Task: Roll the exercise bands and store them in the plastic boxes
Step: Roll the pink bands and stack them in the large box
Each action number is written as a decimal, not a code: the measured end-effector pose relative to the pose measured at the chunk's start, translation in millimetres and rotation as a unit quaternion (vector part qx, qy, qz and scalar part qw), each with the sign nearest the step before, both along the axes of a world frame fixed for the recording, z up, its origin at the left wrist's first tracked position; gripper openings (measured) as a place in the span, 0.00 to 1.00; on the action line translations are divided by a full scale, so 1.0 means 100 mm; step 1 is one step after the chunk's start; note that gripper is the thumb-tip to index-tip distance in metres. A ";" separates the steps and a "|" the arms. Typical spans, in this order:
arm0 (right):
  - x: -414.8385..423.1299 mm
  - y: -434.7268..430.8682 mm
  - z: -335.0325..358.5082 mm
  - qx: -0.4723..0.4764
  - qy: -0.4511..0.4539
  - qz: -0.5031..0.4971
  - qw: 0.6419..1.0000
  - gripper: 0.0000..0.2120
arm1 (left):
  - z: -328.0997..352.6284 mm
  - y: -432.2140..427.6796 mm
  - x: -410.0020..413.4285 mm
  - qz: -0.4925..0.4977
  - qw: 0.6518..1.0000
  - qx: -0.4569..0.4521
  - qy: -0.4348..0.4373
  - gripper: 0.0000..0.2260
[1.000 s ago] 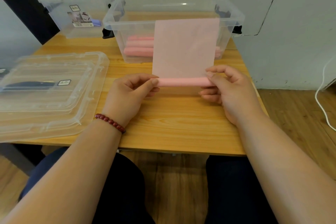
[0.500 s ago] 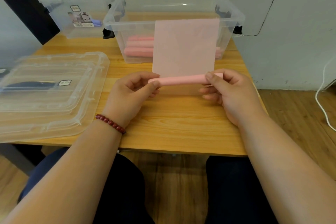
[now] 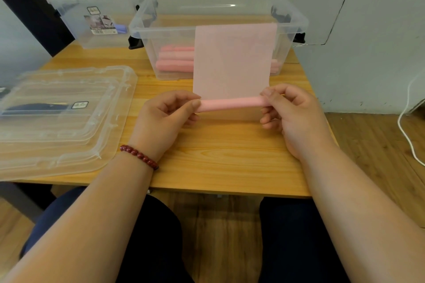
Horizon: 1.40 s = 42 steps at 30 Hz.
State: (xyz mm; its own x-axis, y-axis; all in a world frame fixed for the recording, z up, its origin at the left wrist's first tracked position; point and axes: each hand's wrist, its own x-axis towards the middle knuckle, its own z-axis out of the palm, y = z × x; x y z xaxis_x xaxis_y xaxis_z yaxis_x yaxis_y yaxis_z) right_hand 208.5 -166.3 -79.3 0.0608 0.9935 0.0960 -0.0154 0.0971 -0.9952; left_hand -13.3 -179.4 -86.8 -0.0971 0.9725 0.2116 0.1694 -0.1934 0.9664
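A pink exercise band (image 3: 232,62) hangs over the front wall of the clear plastic box (image 3: 147,30), its lower end wound into a roll (image 3: 230,104) held above the table. My left hand (image 3: 165,117) pinches the roll's left end between thumb and fingers. My right hand (image 3: 292,115) pinches the right end. Several rolled pink bands (image 3: 174,61) lie on the floor of that box, partly hidden behind the hanging sheet.
A second clear box (image 3: 76,14) stands at the back left with a label and something blue inside. Stacked clear lids (image 3: 59,119) lie on the table's left side. The wooden table (image 3: 218,163) ends near my lap. A white cable (image 3: 404,126) runs along the floor at right.
The roll has turned slightly in my fingers and the flat sheet looks a little shorter. Both hands stay at the roll's ends in nearly the same place.
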 end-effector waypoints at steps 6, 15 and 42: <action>0.00 0.00 0.00 -0.002 -0.012 -0.007 1.000 0.04 | -0.01 0.00 0.00 0.005 1.000 -0.004 0.004 0.07; 0.00 0.03 -0.04 0.012 -0.030 -0.043 0.999 0.04 | -0.02 0.01 0.00 -0.005 1.000 0.002 -0.023 0.09; -0.03 -0.01 0.01 -0.017 0.006 -0.038 0.999 0.06 | 0.02 0.02 -0.02 -0.084 0.996 -0.023 0.011 0.10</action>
State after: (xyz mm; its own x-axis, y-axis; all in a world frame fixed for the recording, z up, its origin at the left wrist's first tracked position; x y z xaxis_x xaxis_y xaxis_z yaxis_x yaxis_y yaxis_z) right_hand 205.3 -167.5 -78.4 0.1375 0.9886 0.0619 -0.0207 0.0654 -0.9976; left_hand -15.5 -177.3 -84.9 0.0713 0.9835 0.1660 0.1607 -0.1756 0.9713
